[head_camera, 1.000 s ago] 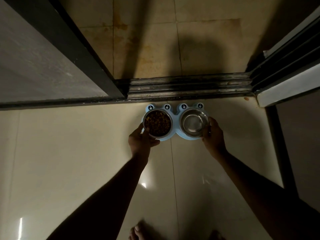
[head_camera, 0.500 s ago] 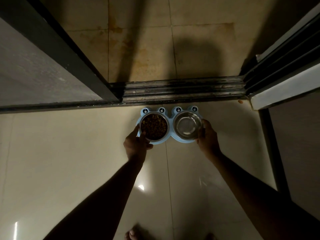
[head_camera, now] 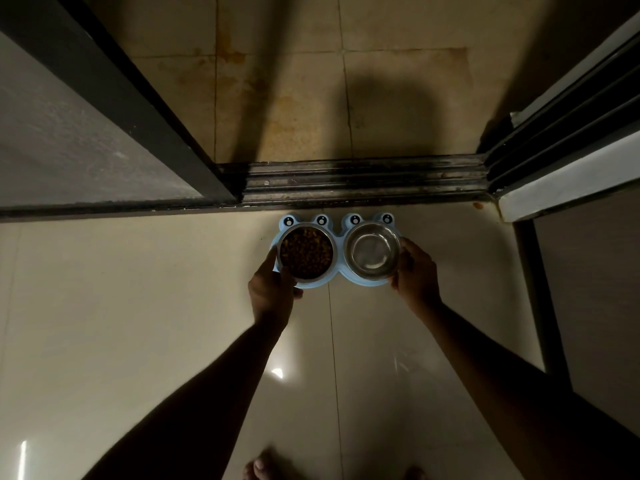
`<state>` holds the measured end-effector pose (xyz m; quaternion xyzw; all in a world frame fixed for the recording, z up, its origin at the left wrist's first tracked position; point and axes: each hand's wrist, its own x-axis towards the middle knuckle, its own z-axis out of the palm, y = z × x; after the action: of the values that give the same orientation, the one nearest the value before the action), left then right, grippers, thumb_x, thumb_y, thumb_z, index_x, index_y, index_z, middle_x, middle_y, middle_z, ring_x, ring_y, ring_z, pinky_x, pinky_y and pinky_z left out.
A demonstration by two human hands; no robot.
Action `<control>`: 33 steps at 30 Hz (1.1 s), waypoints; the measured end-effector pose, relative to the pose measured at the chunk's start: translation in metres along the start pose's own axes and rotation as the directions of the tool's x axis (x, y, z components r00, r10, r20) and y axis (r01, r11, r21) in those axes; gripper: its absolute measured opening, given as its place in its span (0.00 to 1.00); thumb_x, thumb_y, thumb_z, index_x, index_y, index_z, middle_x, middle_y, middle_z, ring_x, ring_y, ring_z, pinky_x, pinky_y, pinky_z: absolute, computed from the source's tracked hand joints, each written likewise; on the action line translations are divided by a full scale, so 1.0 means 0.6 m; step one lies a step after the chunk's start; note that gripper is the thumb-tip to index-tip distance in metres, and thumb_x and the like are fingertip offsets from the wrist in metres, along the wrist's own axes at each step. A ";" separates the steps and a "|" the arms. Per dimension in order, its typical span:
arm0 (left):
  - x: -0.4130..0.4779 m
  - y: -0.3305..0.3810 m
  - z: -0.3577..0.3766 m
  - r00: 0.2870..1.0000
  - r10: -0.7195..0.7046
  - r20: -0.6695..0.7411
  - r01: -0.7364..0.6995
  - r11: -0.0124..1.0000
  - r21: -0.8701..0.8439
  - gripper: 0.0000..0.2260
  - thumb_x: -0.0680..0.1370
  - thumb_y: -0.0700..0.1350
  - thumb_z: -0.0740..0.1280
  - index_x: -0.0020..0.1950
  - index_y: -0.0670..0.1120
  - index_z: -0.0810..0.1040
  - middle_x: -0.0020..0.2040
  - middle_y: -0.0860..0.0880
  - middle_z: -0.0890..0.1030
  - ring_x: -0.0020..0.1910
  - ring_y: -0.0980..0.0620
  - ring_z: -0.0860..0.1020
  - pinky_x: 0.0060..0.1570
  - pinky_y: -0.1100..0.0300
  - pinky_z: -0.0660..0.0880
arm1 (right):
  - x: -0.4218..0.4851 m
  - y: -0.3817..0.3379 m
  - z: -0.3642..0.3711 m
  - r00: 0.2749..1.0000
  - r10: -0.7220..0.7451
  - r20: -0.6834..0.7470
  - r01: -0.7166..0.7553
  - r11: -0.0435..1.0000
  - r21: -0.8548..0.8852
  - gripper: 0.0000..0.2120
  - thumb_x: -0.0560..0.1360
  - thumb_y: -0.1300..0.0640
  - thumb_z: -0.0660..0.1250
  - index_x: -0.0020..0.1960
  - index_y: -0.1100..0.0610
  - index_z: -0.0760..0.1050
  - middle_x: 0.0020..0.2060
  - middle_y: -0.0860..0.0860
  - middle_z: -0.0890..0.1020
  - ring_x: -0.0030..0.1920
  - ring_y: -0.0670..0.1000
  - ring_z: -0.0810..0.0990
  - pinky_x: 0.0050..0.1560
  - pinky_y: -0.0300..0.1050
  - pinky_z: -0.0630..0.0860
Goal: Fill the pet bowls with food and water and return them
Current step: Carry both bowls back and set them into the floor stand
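Our left hand [head_camera: 272, 289] has its grip clamped on the left end of the blue double feeder stand [head_camera: 360, 281], thumb against the rim of the kibble bowl [head_camera: 306, 252]. Our right hand [head_camera: 415, 271] is clamped on the right end in the same way, fingers curled against the rim of the water bowl [head_camera: 372, 249]. Between our two hands the stand is level and low over the cream floor tiles [head_camera: 138, 323], just in front of the dark sliding-door track [head_camera: 363, 183]; we cannot tell whether it is touching the floor yet.

We judge the task nearly finished. The left bowl is full of brown kibble, and the right steel bowl seems to hold clear water, though the dim light makes that hard to confirm. What is left, as we read it, is to set the stand fully down and let go.

Counting: one stand, two steel bowls seated in it, four cartoon eyes along its far edge, two hands. One stray crumb [head_camera: 478, 205] lies by the white door frame [head_camera: 571, 181]. Our bare toes [head_camera: 263, 467] show at the bottom edge.
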<state>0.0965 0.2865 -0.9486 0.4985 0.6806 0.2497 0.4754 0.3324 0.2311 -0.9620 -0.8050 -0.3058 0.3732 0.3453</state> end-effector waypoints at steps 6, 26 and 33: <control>-0.001 0.002 0.000 1.000 0.029 0.003 -0.029 0.999 0.026 0.23 0.80 0.40 0.65 0.75 0.46 0.66 0.37 0.43 0.84 0.27 0.60 0.81 0.27 0.76 0.72 | -0.008 -0.026 -0.001 0.996 0.075 -0.046 -0.071 0.993 0.095 0.16 0.80 0.63 0.58 0.44 0.45 0.78 0.32 0.63 0.80 0.28 0.55 0.76 0.22 0.40 0.71; 0.019 -0.013 0.005 0.999 0.035 -0.026 -0.030 0.988 0.154 0.22 0.79 0.40 0.64 0.72 0.51 0.69 0.37 0.45 0.84 0.33 0.49 0.83 0.36 0.51 0.83 | 0.012 -0.020 -0.017 0.972 0.225 -0.068 -0.215 0.968 0.132 0.12 0.78 0.55 0.66 0.60 0.54 0.80 0.27 0.58 0.82 0.26 0.61 0.82 0.29 0.49 0.79; 0.019 -0.014 0.002 0.999 0.044 -0.008 -0.043 0.987 0.157 0.22 0.80 0.43 0.65 0.73 0.51 0.68 0.35 0.46 0.84 0.30 0.51 0.83 0.34 0.52 0.83 | 0.002 -0.028 -0.020 0.988 0.122 -0.094 -0.131 0.987 -0.098 0.14 0.79 0.51 0.63 0.62 0.48 0.80 0.45 0.55 0.87 0.28 0.52 0.84 0.25 0.41 0.79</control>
<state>0.0932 0.2935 -0.9603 0.5476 0.6897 0.2086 0.4253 0.3389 0.2381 -0.9434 -0.8552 -0.2577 0.3422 0.2917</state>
